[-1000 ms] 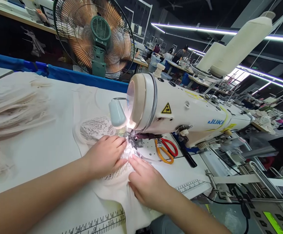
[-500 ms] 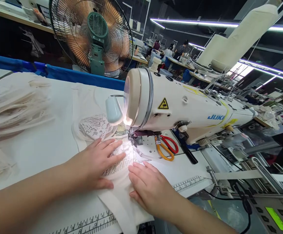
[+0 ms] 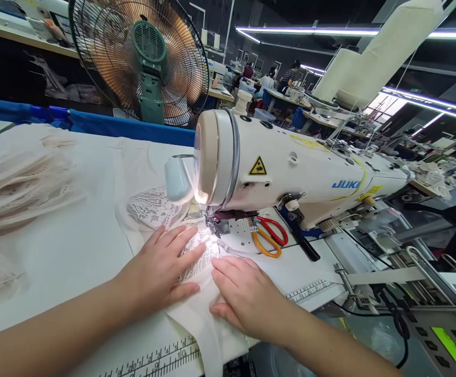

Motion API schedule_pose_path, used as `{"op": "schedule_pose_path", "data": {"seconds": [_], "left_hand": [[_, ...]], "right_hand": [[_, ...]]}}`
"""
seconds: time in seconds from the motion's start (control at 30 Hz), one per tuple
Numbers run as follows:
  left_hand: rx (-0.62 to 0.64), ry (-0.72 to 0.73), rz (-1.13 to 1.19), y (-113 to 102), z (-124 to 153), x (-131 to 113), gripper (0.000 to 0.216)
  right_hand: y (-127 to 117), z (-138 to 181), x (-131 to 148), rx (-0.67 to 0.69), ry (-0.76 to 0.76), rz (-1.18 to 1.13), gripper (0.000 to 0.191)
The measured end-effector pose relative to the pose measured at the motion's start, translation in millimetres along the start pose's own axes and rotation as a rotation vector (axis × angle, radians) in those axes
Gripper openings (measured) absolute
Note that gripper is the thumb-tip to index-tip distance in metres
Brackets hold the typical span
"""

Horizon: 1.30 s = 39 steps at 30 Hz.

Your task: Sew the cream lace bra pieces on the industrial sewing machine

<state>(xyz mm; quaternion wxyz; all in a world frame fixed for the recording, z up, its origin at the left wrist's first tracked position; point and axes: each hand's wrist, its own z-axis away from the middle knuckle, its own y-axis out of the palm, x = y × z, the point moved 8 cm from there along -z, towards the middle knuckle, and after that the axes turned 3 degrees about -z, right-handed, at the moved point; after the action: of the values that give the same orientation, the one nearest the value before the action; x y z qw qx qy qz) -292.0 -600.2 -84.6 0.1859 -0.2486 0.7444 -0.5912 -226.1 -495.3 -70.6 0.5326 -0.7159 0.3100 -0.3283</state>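
Resting w/ wide-open L hand (image 3: 163, 268) & half-open R hand (image 3: 249, 294) on lace cloth (image 3: 207, 278), nr sewing machine (image 3: 310, 167), w/o visible grip.

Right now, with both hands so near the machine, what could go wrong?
If the machine runs, the left fingers and right fingers could perhaps get hurt, as both lie close to its presser foot.
The lace between them might pucker if one side is pulled harder.
The scissors lie under the machine's arm and could snag cloth that drifts that way.
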Motion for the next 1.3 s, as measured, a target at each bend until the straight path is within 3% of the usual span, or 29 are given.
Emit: {"op": "schedule_pose_path", "data": {"seconds": [0.43, 0.83, 1.13, 1.3], "left_hand": [[-0.034, -0.021, 0.051, 1, -10, 13, 0.053], [0.065, 0.049, 0.048, 3, -34, 39, 0.048], [0.169, 0.050, 0.148, 12, -49, 58, 0.048], [0.168, 0.014, 0.182, 25, -51, 75, 0.050]], "right_hand": [[3, -14, -12, 0.059, 0.027, 0.067, 0.044], [13, -36, -20, 0.244, 0.113, 0.156, 0.050], [19, -40, -20, 0.247, 0.168, 0.151, 0.064], [18, -34, -16, 0.179, 0.095, 0.172, 0.061]]}}
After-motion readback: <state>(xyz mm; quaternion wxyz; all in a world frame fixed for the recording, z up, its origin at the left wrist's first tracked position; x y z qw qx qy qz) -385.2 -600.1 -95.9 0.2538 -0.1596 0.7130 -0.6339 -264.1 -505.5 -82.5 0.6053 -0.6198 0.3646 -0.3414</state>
